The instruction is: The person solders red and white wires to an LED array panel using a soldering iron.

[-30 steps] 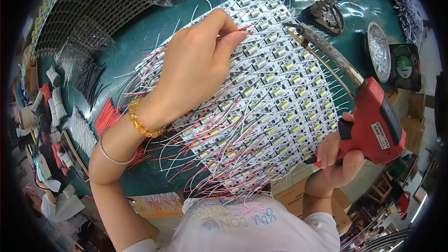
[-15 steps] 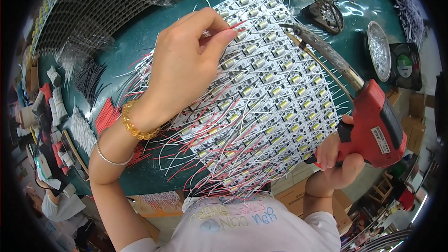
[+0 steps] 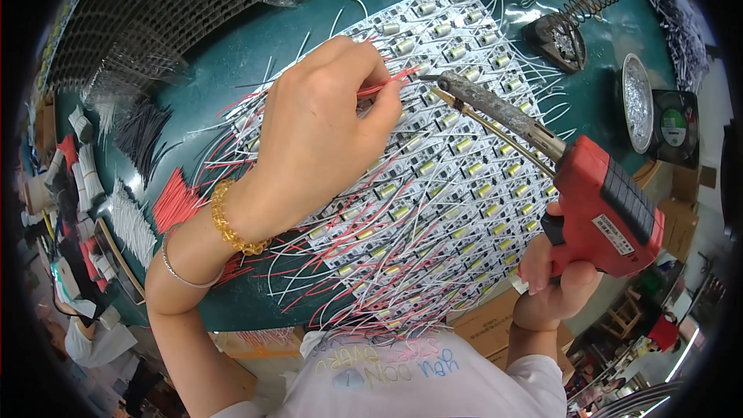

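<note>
My left hand (image 3: 321,128) is above the circuit board panel (image 3: 464,151), thumb and fingers closed in a pinch on red wires (image 3: 402,75) whose ends point right. How many wires it holds is hard to make out. The panel is white, with rows of small yellowish-silver cylindrical parts and many white and red wires soldered on. My right hand (image 3: 563,282) grips a red and black soldering gun (image 3: 607,205). Its dark tip, with a thin brass feed tube beneath, is just right of the red wire ends, over the panel's upper part; contact cannot be made out.
Left lie bundles of red wires (image 3: 176,200), white wires (image 3: 133,220) and black wires (image 3: 143,135). Stacked grid-like panels (image 3: 193,0) fill the upper left. A coil-spring iron stand (image 3: 559,37), a shiny metal bowl (image 3: 638,104) and a black fan (image 3: 675,128) stand at the right.
The soldering gun has moved left and nearer to me, bringing its tip close to the left fingertips. My left hand, still pinching red wires, has shifted slightly right and nearer.
</note>
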The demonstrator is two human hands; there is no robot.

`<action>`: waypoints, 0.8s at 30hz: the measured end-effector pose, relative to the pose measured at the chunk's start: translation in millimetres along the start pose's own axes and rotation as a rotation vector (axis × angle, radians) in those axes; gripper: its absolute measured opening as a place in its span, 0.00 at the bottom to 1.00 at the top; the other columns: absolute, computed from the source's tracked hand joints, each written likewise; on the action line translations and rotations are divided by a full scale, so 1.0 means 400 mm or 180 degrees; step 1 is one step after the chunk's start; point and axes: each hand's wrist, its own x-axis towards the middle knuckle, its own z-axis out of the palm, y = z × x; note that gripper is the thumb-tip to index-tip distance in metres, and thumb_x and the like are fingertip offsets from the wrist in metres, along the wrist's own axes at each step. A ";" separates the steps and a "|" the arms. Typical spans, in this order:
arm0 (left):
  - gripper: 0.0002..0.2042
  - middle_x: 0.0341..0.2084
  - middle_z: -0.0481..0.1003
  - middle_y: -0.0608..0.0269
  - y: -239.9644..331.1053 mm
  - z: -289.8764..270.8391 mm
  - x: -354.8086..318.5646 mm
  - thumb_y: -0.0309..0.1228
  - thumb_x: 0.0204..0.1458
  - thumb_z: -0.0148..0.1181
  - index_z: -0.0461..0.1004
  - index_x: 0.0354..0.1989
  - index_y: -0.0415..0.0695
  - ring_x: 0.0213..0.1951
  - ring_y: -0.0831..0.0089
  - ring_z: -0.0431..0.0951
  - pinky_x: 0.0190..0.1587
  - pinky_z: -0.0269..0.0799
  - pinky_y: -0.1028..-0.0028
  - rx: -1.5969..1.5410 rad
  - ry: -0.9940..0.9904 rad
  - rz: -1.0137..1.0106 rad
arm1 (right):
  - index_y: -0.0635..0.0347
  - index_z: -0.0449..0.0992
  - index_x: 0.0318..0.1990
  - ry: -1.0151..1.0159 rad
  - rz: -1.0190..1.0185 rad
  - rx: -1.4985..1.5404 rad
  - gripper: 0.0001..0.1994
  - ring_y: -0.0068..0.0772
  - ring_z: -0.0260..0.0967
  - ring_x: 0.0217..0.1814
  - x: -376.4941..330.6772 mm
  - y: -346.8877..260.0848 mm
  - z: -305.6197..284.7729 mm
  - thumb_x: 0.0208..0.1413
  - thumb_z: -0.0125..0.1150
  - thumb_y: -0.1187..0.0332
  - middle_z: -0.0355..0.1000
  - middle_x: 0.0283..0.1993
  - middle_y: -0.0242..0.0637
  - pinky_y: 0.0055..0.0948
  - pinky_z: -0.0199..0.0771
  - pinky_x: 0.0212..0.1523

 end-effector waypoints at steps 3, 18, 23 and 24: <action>0.06 0.20 0.71 0.55 -0.002 0.000 0.002 0.26 0.46 0.60 0.71 0.22 0.38 0.21 0.59 0.72 0.24 0.65 0.64 -0.0024 0.0023 0.0057 | 0.80 0.60 0.47 -0.0101 0.0069 0.0024 0.41 0.15 0.50 0.07 0.005 -0.001 0.001 0.50 0.56 0.38 0.56 0.09 0.27 0.15 0.48 0.09; 0.05 0.19 0.70 0.55 -0.003 0.001 0.010 0.25 0.42 0.59 0.70 0.20 0.38 0.21 0.57 0.72 0.24 0.66 0.63 0.0153 0.0030 0.0226 | 0.69 0.62 0.50 -0.0013 0.0532 0.0181 0.40 0.19 0.56 0.10 -0.003 0.006 -0.019 0.39 0.66 0.42 0.64 0.19 0.33 0.17 0.53 0.11; 0.05 0.20 0.70 0.57 0.002 -0.002 0.013 0.21 0.43 0.60 0.70 0.22 0.33 0.22 0.71 0.73 0.26 0.68 0.76 0.0176 -0.0127 0.0094 | 0.64 0.61 0.56 0.0370 0.0837 0.0251 0.49 0.19 0.59 0.12 -0.006 -0.009 -0.005 0.28 0.71 0.40 0.69 0.27 0.35 0.17 0.53 0.11; 0.05 0.20 0.70 0.57 0.003 -0.003 0.013 0.21 0.43 0.60 0.70 0.22 0.33 0.22 0.71 0.73 0.26 0.68 0.76 0.0177 -0.0126 0.0095 | 0.71 0.61 0.52 0.0141 0.0474 0.0153 0.43 0.18 0.55 0.10 -0.001 -0.003 -0.003 0.39 0.66 0.41 0.64 0.19 0.32 0.17 0.52 0.10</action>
